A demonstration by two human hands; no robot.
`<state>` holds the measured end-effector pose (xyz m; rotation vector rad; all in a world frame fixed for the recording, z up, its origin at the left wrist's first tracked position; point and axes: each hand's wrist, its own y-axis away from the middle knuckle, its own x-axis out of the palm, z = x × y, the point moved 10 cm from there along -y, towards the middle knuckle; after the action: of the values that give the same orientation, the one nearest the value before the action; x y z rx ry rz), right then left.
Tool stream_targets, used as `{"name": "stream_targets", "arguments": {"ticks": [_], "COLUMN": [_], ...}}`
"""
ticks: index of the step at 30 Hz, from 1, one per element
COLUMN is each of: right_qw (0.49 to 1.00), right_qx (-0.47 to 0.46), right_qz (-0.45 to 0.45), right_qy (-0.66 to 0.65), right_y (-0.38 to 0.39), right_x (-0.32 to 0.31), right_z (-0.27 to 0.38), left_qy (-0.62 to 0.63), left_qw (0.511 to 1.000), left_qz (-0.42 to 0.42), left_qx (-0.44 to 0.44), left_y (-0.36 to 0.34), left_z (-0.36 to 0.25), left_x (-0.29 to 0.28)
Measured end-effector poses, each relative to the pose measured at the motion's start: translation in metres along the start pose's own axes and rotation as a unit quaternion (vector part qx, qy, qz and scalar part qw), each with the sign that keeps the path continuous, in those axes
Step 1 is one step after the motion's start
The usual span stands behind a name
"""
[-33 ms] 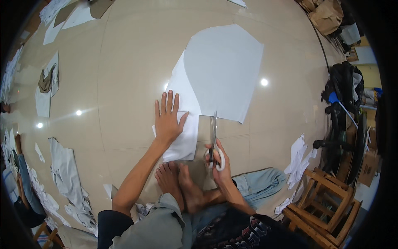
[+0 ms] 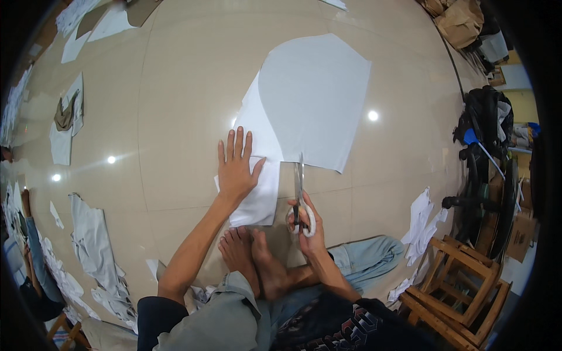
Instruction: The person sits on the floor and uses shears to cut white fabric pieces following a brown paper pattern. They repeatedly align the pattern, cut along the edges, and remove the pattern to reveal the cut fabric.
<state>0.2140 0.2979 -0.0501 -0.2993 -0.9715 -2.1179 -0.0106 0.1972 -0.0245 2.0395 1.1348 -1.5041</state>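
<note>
My left hand (image 2: pixel 236 174) lies flat with its fingers spread, pressing on a white sheet of cloth or paper (image 2: pixel 263 199) on the floor. Partly covering that sheet is a light grey panel (image 2: pixel 316 99) with a curved left edge and straight right side. My right hand (image 2: pixel 312 233) grips scissors (image 2: pixel 299 184) by their white-and-black handles. The blades point away from me, close together, with their tips at the panel's near edge. Whether the tips are over or under the panel's edge is hard to make out.
My bare feet (image 2: pixel 252 260) are just below the white sheet. White scraps (image 2: pixel 422 225) lie at right beside wooden stools (image 2: pixel 456 286). Crumpled grey-white cloth (image 2: pixel 93 240) and another person's leg (image 2: pixel 44 257) are at left. Black bags (image 2: pixel 483 117) and a brown paper bag (image 2: pixel 461 24) line the right side.
The scissors and my right hand have shifted slightly left and away from me, bringing the tips further onto the panel's near edge. My left hand stays in place.
</note>
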Motion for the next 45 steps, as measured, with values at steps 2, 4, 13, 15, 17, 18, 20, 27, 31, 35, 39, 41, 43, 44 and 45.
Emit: {"name": "stream_targets", "arguments": {"ticks": [2,4,13,15,17,18,20,27,31,35,39,41,43,44,45], "right_qw": [1.000,0.999,0.997,0.997,0.997,0.997,0.997,0.998,0.997,0.997,0.997,0.997,0.996,0.997,0.997], "right_qx": [0.020,0.037,0.000,-0.002,0.001,0.006,0.013,0.025,0.039,0.043,0.053,0.052,0.047,0.046,0.045], "right_qz": [0.010,0.014,0.049,0.061,0.060,0.053,0.040,0.027,0.022,0.029,0.021,0.019,0.021,0.022,0.023], "right_qy": [0.006,0.029,0.053,0.041,0.042,0.051,0.063,0.060,0.058,0.059,0.060,0.063,0.066,0.065,0.064], "right_y": [-0.007,-0.010,-0.021,-0.022,-0.022,-0.022,-0.022,-0.023,-0.024,-0.025,-0.027,-0.031,-0.038,-0.040,-0.042], "right_x": [0.011,0.016,0.006,0.007,0.008,0.011,0.010,0.006,0.003,0.003,0.000,0.000,0.007,0.008,0.009], "right_z": [0.001,-0.003,-0.003,0.000,0.003,0.006,0.005,0.003,0.003,0.010,0.012,0.013,0.017,0.018,0.018], "left_qy": [0.002,0.001,-0.005,-0.003,-0.006,-0.007,-0.009,-0.010,-0.005,-0.003,0.000,0.000,-0.004,-0.007,-0.007], "left_qw": [1.000,1.000,1.000,1.000,1.000,1.000,1.000,1.000,1.000,1.000,1.000,1.000,1.000,1.000,1.000], "left_qz": [0.001,-0.001,-0.002,-0.002,-0.002,-0.002,0.000,0.004,0.009,0.010,0.009,0.015,0.015,0.015,0.018], "left_qx": [0.006,0.006,0.007,0.006,0.005,0.004,0.001,-0.001,-0.003,-0.001,-0.001,-0.004,-0.002,-0.002,-0.003], "left_y": [0.001,0.001,0.003,0.003,0.002,0.003,0.003,0.003,0.002,0.002,0.003,0.002,0.002,0.002,0.001], "left_z": [-0.001,-0.002,-0.002,-0.002,-0.003,-0.002,0.000,0.000,0.000,0.000,0.000,0.000,0.000,0.000,0.001], "left_x": [0.000,-0.001,0.000,0.000,0.000,0.000,0.001,0.002,0.001,0.001,0.002,0.002,0.002,0.002,0.003]}}
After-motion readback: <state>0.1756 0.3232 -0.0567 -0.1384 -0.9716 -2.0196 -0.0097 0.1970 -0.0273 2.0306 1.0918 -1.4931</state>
